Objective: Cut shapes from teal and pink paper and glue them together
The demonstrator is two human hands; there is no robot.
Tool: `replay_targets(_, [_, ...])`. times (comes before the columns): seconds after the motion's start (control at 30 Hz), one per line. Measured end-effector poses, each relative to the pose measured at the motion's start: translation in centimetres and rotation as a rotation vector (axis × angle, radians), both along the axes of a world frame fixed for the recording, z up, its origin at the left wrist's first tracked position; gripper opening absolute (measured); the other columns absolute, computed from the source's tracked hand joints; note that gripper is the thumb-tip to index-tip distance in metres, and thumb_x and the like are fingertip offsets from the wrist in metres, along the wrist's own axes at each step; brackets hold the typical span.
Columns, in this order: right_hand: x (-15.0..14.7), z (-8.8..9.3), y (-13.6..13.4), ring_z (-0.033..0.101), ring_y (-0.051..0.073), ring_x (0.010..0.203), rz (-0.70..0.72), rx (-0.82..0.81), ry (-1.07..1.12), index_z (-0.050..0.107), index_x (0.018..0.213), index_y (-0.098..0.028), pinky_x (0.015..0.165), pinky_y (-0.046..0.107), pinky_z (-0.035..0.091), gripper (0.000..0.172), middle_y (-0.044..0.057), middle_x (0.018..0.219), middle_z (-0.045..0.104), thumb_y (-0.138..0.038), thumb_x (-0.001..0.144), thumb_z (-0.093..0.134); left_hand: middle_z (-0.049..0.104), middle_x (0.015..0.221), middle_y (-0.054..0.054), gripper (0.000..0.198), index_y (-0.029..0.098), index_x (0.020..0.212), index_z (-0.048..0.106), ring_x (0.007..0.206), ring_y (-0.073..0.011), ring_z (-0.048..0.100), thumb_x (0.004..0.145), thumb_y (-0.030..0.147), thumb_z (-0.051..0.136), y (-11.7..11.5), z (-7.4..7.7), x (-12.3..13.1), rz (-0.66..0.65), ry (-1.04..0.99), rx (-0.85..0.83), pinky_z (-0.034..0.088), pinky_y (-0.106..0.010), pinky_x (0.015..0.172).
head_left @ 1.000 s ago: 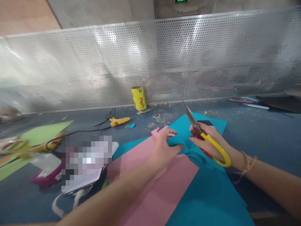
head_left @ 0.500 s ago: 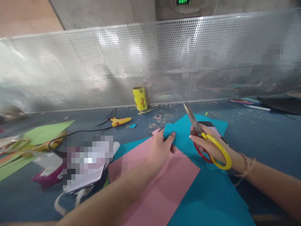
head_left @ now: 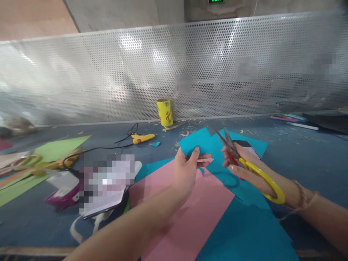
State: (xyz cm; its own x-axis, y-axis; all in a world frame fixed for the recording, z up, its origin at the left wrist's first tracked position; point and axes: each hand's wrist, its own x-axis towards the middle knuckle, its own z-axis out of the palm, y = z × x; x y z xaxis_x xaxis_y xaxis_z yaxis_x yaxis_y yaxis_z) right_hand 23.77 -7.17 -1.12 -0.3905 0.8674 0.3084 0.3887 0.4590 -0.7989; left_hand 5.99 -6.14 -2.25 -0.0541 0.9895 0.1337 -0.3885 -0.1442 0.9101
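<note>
A blue paper piece (head_left: 194, 139) is pinched in the left hand (head_left: 186, 166) above the pink sheet (head_left: 190, 217), its far edge free, presumably for clearance; nearby, the right hand (head_left: 251, 177) grips the scissors' (head_left: 246, 164) handles, blades parted.

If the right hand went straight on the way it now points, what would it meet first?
The right hand, holding scissors, would probably first meet the blue paper piece in the left hand, though depth is unclear.
</note>
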Motion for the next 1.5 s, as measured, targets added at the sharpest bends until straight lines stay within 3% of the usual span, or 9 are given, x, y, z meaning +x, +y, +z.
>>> replay_targets(0.1, [-0.1, 0.3, 0.0, 0.058, 0.018, 0.081, 0.023, 0.043, -0.053, 0.048, 0.102, -0.02, 0.069, 0.03, 0.051, 0.028, 0.006, 0.092, 0.056, -0.031, 0.078, 0.057, 0.067, 0.071, -0.003, 0.024, 0.016, 0.089, 0.053, 0.067, -0.0181, 0.066, 0.074, 0.033, 0.06, -0.2, 0.0, 0.0, 0.002, 0.041, 0.029, 0.053, -0.028, 0.057])
replay_targets(0.3, [-0.2, 0.5, -0.1, 0.056, 0.016, 0.071, 0.012, 0.077, -0.13, 0.051, 0.098, -0.019, 0.06, 0.027, 0.049, 0.022, 0.005, 0.083, 0.056, -0.03, 0.079, 0.054, 0.067, 0.067, -0.004, 0.025, 0.015, 0.084, 0.056, 0.063, -0.0185, 0.066, 0.073, 0.037, 0.061, -0.3, 0.2, 0.0, 0.027, 0.147, 0.036, 0.053, -0.029, 0.055])
replay_targets(0.5, [0.0, -0.2, 0.5, 0.054, 0.015, 0.067, -0.02, 0.105, -0.178, 0.051, 0.097, -0.019, 0.056, 0.026, 0.045, 0.023, 0.005, 0.079, 0.057, -0.037, 0.084, 0.046, 0.068, 0.067, -0.004, 0.024, 0.015, 0.079, 0.057, 0.063, -0.0191, 0.067, 0.072, 0.038, 0.062, -0.5, 0.5, 0.1, 0.0, 0.175, 0.038, 0.054, -0.03, 0.058])
replay_targets(0.73, [-0.4, 0.5, 0.1, 0.051, 0.013, 0.058, -0.065, 0.121, -0.156, 0.051, 0.09, -0.018, 0.048, 0.025, 0.04, 0.025, 0.005, 0.076, 0.056, -0.041, 0.085, 0.044, 0.069, 0.069, -0.006, 0.02, 0.014, 0.081, 0.06, 0.065, -0.0199, 0.067, 0.074, 0.033, 0.06, -0.9, 0.8, 0.4, -0.075, 0.139, 0.031, 0.055, -0.03, 0.06])
replay_targets(1.0, [-0.4, -0.2, 0.2, 0.045, 0.01, 0.049, -0.031, 0.034, -0.072, 0.05, 0.091, -0.019, 0.044, 0.023, 0.038, 0.026, 0.0, 0.064, 0.052, -0.043, 0.087, 0.041, 0.069, 0.073, -0.005, 0.019, 0.015, 0.086, 0.06, 0.062, -0.018, 0.067, 0.075, 0.031, 0.059, -1.0, 0.8, 0.4, -0.086, 0.146, 0.009, 0.055, -0.03, 0.06])
replay_targets(1.33, [-0.4, 0.2, 0.1, 0.042, 0.01, 0.042, -0.082, 0.042, -0.154, 0.051, 0.086, -0.017, 0.04, 0.022, 0.034, 0.026, -0.002, 0.052, 0.047, -0.042, 0.086, 0.043, 0.07, 0.07, -0.007, 0.024, 0.013, 0.081, 0.059, 0.065, -0.0195, 0.067, 0.073, 0.036, 0.061, -0.9, 0.8, 0.1, -0.083, 0.166, -0.018, 0.055, -0.029, 0.061])
replay_targets(1.5, [0.1, -0.1, 0.5, 0.039, 0.009, 0.039, -0.076, 0.015, -0.191, 0.052, 0.086, -0.018, 0.039, 0.022, 0.033, 0.025, -0.004, 0.049, 0.044, -0.041, 0.087, 0.042, 0.068, 0.062, -0.005, 0.021, 0.014, 0.076, 0.057, 0.059, -0.0181, 0.066, 0.073, 0.034, 0.06, -0.5, 0.7, 0.0, -0.053, 0.17, -0.016, 0.051, -0.025, 0.051])
